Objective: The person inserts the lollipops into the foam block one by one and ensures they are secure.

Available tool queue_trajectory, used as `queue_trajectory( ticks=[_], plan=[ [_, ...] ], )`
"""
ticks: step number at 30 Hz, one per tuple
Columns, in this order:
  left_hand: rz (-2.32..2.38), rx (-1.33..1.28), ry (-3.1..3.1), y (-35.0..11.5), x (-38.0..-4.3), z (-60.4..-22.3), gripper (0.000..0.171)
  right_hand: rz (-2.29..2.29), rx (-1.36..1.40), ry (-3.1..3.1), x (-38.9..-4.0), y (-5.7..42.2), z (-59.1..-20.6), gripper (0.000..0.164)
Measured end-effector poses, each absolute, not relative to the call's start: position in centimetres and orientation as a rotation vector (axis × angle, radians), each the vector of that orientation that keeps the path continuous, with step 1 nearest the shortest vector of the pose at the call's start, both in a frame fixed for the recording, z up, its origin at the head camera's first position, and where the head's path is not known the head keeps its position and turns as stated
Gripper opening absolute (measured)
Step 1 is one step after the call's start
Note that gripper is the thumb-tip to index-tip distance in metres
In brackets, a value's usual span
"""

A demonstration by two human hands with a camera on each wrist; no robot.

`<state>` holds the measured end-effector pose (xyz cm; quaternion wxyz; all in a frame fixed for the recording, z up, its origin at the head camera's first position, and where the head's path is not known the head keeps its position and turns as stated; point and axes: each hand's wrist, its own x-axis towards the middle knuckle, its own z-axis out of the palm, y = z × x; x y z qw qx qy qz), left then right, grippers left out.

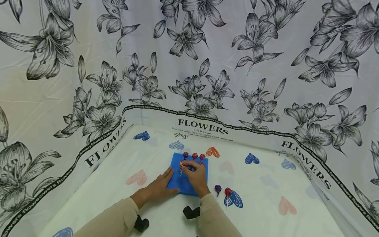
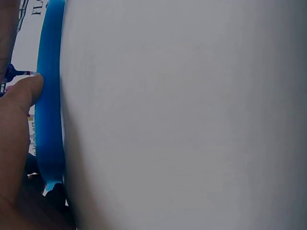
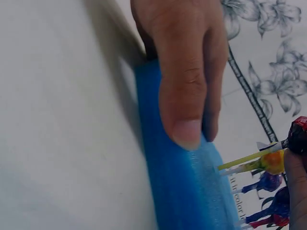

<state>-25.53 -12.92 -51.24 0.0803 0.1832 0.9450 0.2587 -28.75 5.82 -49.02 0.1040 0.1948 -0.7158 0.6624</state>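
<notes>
A blue block (image 1: 176,179) lies flat on the table with several wrapped lollipops standing in it, a yellow one (image 3: 273,163) among them. My left hand (image 1: 158,187) rests against the block's left side, its thumb (image 3: 184,103) extended along the front face. Over the block, my right hand (image 1: 196,176) pinches a lollipop with a dark and red wrapper (image 3: 298,135). Its yellow stick (image 3: 244,160) slants down to the block's top edge. Along the far edge, three lollipop heads show, one of them red (image 1: 194,155).
To the right of the block lie a purple lollipop (image 1: 217,188) and a red lollipop (image 1: 227,191) on the heart-printed tablecloth (image 1: 260,197). Black wrist cameras (image 1: 191,212) show near both forearms. A flower-printed curtain (image 1: 204,75) rises behind the table.
</notes>
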Motion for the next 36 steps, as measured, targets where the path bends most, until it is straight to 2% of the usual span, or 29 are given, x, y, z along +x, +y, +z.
queue_trajectory(
  ticks=[12,19,28,36],
  plan=[
    [0.807,0.559,2.831,-12.9,-25.5,-50.9,0.095,1.915,0.533,-2.133,-28.9,5.5,-49.7,0.014],
    [0.799,0.567,2.837,-12.9,-25.4,-50.9,0.095,1.882,0.587,-2.142,-27.3,5.2,-48.4,0.015],
    [0.794,0.583,2.838,-13.0,-25.7,-51.0,0.096,1.868,0.48,-2.228,-28.2,5.5,-50.9,0.02],
    [0.834,0.574,2.81,-13.0,-25.7,-51.2,0.097,1.872,0.482,-2.247,-27.8,5.7,-50.5,0.019]
  ],
)
